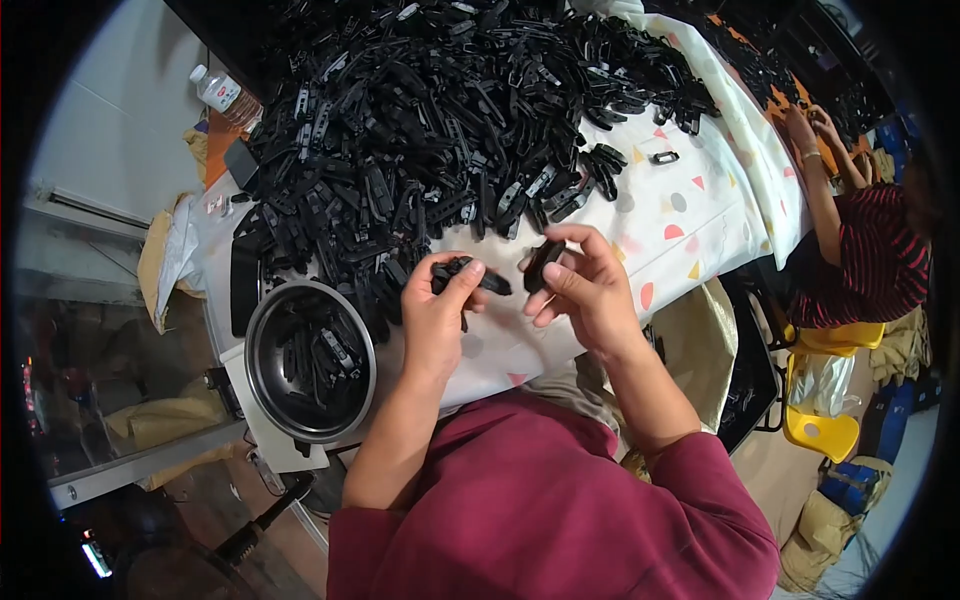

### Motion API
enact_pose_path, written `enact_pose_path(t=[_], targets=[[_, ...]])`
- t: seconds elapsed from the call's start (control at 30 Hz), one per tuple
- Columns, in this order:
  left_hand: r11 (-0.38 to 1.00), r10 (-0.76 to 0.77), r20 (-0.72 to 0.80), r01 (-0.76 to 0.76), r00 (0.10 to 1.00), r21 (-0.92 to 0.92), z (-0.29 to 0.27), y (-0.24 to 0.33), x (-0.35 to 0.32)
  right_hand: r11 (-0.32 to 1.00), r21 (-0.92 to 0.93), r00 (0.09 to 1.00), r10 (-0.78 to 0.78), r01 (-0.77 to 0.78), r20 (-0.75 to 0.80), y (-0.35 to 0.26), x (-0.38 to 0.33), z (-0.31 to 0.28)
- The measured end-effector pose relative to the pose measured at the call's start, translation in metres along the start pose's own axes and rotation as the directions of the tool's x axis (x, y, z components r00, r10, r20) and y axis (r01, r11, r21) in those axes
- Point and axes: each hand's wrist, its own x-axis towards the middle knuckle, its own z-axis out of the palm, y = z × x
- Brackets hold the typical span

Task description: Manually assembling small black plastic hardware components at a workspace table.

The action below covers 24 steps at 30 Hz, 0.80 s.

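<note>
My left hand [435,315] is closed around small black clip-like plastic pieces [494,284], one of which sticks out past the thumb toward the right. Between the thumb and fingers of my right hand [597,300] is another dark, elongated plastic piece [543,265]. A narrow gap separates the two hands above the table's near side. Beyond them spreads a large heap of similar black pieces [420,130]. To the left of my left hand stands a round steel bowl [259,390] with several black pieces inside. The exact kind of these pieces is too unclear to tell.
A patterned white tablecloth [690,225] covers the table, with one loose black piece [664,158] on it. At the far left lies a clear plastic bottle [226,96]. Another person's arm [823,205] reaches in at the right, near yellow stools [822,432].
</note>
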Motion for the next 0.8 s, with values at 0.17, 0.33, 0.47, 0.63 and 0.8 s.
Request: enact_pose_path(t=[0.17,0.33,0.47,0.63,0.8], targets=[[0.953,0.067,0.038,-0.053,0.997,-0.297,0.015,0.009,-0.015,0.985,0.007,0.984,-0.175,0.175,0.022,0.016,-0.022,0.014],[0.926,0.36,0.16,-0.331,0.919,-0.182,0.008,0.008,-0.023,0.959,0.024,0.959,-0.283,0.283,-0.02,0.024,-0.024,0.022],[0.87,0.493,0.17,-0.481,0.853,-0.106,0.005,0.003,-0.028,0.942,0.158,0.956,-0.291,0.295,-0.047,0.025,-0.027,0.03],[0.662,0.702,0.337,-0.749,0.628,0.017,-0.003,0.014,-0.02,0.939,0.141,0.95,-0.312,0.313,-0.026,0.028,-0.03,0.026],[0.736,0.609,0.318,-0.667,0.727,0.116,-0.005,0.013,-0.025,0.867,-0.15,0.866,-0.491,0.475,-0.096,0.023,-0.024,0.034]])
